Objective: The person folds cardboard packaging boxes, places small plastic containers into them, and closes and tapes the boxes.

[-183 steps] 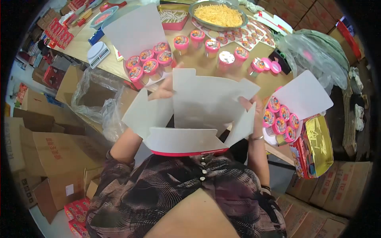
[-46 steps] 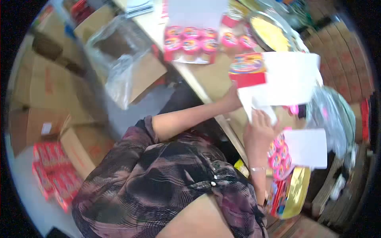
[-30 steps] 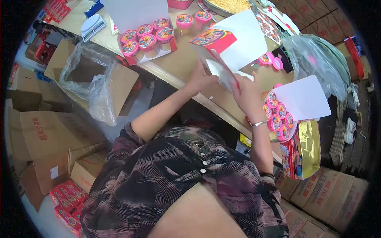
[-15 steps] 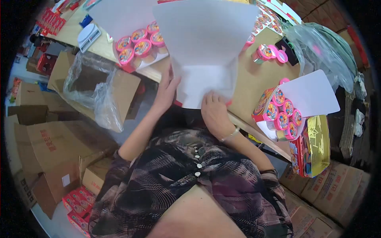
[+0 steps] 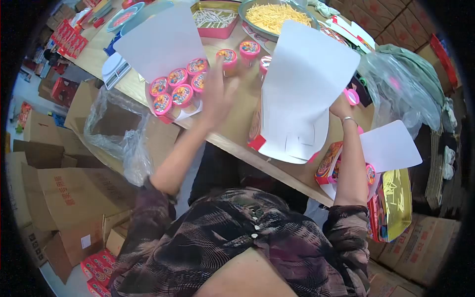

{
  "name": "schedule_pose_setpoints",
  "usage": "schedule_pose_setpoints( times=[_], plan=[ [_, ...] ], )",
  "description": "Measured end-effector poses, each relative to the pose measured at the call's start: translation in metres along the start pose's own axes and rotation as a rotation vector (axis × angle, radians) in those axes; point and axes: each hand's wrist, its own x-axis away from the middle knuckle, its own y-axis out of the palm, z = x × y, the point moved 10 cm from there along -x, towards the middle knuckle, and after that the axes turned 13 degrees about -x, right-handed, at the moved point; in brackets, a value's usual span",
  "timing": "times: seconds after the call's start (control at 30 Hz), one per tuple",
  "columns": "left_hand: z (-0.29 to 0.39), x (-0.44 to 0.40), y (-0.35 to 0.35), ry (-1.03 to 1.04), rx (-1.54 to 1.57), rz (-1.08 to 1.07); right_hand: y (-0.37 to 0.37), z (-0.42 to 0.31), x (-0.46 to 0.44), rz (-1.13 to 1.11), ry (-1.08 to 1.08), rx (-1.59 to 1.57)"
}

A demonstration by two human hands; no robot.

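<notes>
My left hand (image 5: 215, 101) is raised over the table with thumb and fingers apart, slightly blurred, holding nothing visible. It is between a box of pink-lidded cups (image 5: 182, 94) and a loose pink-lidded cup (image 5: 227, 58). Another loose cup (image 5: 249, 49) stands just beyond. The open white-lined box (image 5: 297, 106) sits tilted at the table edge, touched by neither hand as far as I can see. My right hand (image 5: 340, 107) reaches behind its raised flap beside a pink ring-like lid (image 5: 352, 96); its fingers are mostly hidden.
At the back are a basin of yellow sticks (image 5: 277, 19) and a tray of white sticks (image 5: 215, 21). Another filled box (image 5: 329, 163) is under my right forearm. A white scale (image 5: 115, 70) is on the left, plastic bags (image 5: 396, 81) on the right, cartons (image 5: 74, 198) below.
Both hands have let go of the white-lined box, which now stands farther right and turned. My left hand has risen towards the loose cups; my right hand has moved right, behind the flap.
</notes>
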Motion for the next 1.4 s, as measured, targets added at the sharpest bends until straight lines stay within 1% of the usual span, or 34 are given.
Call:
schedule_pose_setpoints(
  times=[0.07,0.1,0.17,0.2,0.23,0.27,0.33,0.4,0.43,0.5,0.57,0.6,0.67,0.73,0.77,0.8,0.83,0.87,0.9,0.93,1.0,1.07,1.1,1.17,1.2,1.23,1.27,1.3,1.33,1.37,1.4],
  plan=[
    [0.0,-0.05,0.002,0.241,-0.639,0.085,-0.011,-0.003,0.011,0.027,-0.004,-0.037],
    [-0.007,-0.066,0.008,0.237,-0.632,0.076,-0.029,-0.027,0.034,0.02,0.004,-0.032],
    [-0.028,-0.087,0.049,0.283,-0.987,-0.223,-0.114,-0.076,0.097,0.526,-0.033,0.034],
    [-0.033,-0.093,0.052,0.283,-0.982,-0.223,-0.138,-0.091,0.124,0.584,-0.041,0.0],
    [-0.044,-0.096,0.058,0.254,-0.966,-0.278,-0.156,-0.103,0.146,0.64,-0.047,-0.035],
    [-0.055,-0.097,0.064,0.231,-0.95,-0.337,-0.164,-0.115,0.159,0.641,-0.037,-0.032],
    [-0.064,-0.097,0.08,0.202,-0.922,-0.457,-0.156,-0.145,0.171,0.493,-0.238,-0.44],
    [-0.016,-0.094,0.022,0.126,-0.742,-0.043,-0.109,-0.171,0.155,0.272,-0.514,-0.349],
    [0.006,-0.086,0.008,0.136,-0.74,-0.047,-0.078,-0.18,0.144,0.069,-0.391,-0.429],
    [0.053,-0.064,-0.065,0.087,-0.596,0.33,-0.017,-0.202,0.122,-0.126,-0.395,-0.267],
    [0.101,-0.037,-0.09,0.178,-0.461,0.402,0.042,-0.216,0.111,-0.137,-0.662,-0.245],
    [0.117,-0.027,-0.097,0.181,-0.459,0.401,0.044,-0.221,0.113,-0.134,-0.659,-0.245],
    [0.135,-0.02,-0.073,0.203,-0.29,0.059,0.043,-0.218,0.113,-0.173,-0.487,-0.382],
    [0.157,-0.012,-0.041,0.331,-0.337,-0.13,-0.009,-0.196,0.131,0.066,-0.606,-0.447],
    [0.161,-0.012,-0.028,0.331,-0.335,-0.13,-0.041,-0.174,0.132,-0.009,-0.316,-0.598],
    [0.167,-0.007,0.001,0.42,-0.331,-0.227,-0.07,-0.149,0.13,0.069,-0.243,-0.729],
    [0.167,0.0,0.024,0.469,-0.327,-0.278,-0.091,-0.119,0.129,0.149,-0.166,-0.858],
    [0.166,0.008,0.046,0.516,-0.321,-0.329,-0.108,-0.096,0.129,0.262,-0.15,-0.841],
    [0.152,0.016,0.077,0.519,-0.442,-0.409,-0.124,-0.079,0.126,0.384,-0.139,-0.821],
    [0.137,0.022,0.108,0.525,-0.564,-0.481,-0.127,-0.074,0.119,0.405,-0.143,-0.818],
    [0.112,0.027,0.154,0.526,-0.816,-0.617,-0.112,-0.052,0.094,0.388,-0.018,-0.552],
    [0.103,0.03,0.14,0.515,-0.707,-0.555,-0.079,-0.045,0.056,0.296,-0.012,-0.3],
    [0.102,0.031,0.135,0.528,-0.713,-0.551,-0.062,-0.048,0.04,0.201,0.006,-0.325],
    [0.115,0.031,0.105,0.61,-0.628,-0.293,-0.028,-0.067,-0.001,0.156,-0.251,-0.284],
    [0.126,0.03,0.084,0.618,-0.514,-0.336,-0.006,-0.075,-0.023,0.149,-0.406,-0.427],
    [0.139,0.023,0.061,0.625,-0.402,-0.378,0.001,-0.082,-0.03,0.149,-0.486,-0.506],
    [0.138,0.007,0.035,0.579,-0.114,-0.272,0.007,-0.091,-0.035,0.142,-0.568,-0.582],
    [0.118,-0.014,0.001,0.429,-0.117,-0.088,0.004,-0.094,-0.03,0.156,-0.517,-0.581],
    [0.091,-0.03,-0.034,0.274,-0.121,0.09,-0.003,-0.1,-0.021,0.099,-0.437,-0.51],
    [0.067,-0.053,-0.045,0.147,-0.169,0.14,-0.011,-0.107,-0.012,0.038,-0.361,-0.433],
    [0.042,-0.075,-0.056,0.018,-0.209,0.182,-0.018,-0.106,-0.006,-0.087,-0.269,-0.279]
  ],
)
